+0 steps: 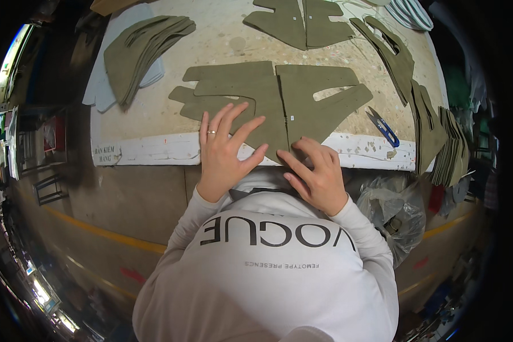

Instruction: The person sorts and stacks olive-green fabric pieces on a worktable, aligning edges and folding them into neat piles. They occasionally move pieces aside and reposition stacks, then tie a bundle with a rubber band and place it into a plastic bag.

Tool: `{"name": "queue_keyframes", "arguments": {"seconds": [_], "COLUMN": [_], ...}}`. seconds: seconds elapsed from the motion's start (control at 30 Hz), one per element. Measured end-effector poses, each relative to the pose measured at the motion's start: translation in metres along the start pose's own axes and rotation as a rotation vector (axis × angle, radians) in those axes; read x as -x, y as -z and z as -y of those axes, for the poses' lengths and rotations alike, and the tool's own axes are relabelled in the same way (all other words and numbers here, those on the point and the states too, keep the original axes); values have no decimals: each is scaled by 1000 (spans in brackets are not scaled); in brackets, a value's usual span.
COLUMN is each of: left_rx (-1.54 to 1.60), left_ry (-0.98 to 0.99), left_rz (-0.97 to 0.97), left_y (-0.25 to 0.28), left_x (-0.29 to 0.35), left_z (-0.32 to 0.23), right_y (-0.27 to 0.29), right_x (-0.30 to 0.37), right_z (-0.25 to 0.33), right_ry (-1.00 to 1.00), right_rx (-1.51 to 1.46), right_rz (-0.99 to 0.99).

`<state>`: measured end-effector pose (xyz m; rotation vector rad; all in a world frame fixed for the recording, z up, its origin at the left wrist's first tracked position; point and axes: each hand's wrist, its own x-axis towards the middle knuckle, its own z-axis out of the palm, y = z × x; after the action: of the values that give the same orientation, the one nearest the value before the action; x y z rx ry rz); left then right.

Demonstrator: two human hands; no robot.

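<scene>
Desk (222,45) has a pale top, speckled and worn, with white front edge; beneath it the floor (108,199) is brownish grey, crossed by a yellow line (102,232). Near this edge lie olive cloth panels (313,117), flat and matte, with pointed outlines, meeting along a dark centre line. The left hand (225,142) lies over them, its grip loose, fingers spread; the right hand (319,171) touches their near end, its grip also unclosed, fingers bent. Thread snips (389,134) with blue handles rest at right; upper left, a layered stack (145,51) of curved olive pieces.
</scene>
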<state>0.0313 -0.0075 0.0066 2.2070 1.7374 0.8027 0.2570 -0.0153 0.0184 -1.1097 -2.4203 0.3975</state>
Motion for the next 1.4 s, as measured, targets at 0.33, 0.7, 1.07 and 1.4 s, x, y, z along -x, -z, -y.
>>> {"name": "queue_keyframes", "arguments": {"seconds": [0.33,0.7,1.07,1.4], "left_rx": [-23,-66,-55,246], "left_ry": [1,27,15,52], "left_rz": [-2,0,-59,10], "left_y": [-1,-5,-3,-16], "left_x": [1,4,3,-10], "left_z": [-2,-8,-11,-22], "right_y": [-6,-7,-1,-41], "right_x": [1,5,-4,9], "right_z": [4,8,2,8], "right_ry": [-77,-166,-158,-156], "right_rx": [73,98,-31,-64], "right_rz": [26,125,25,-346]}}
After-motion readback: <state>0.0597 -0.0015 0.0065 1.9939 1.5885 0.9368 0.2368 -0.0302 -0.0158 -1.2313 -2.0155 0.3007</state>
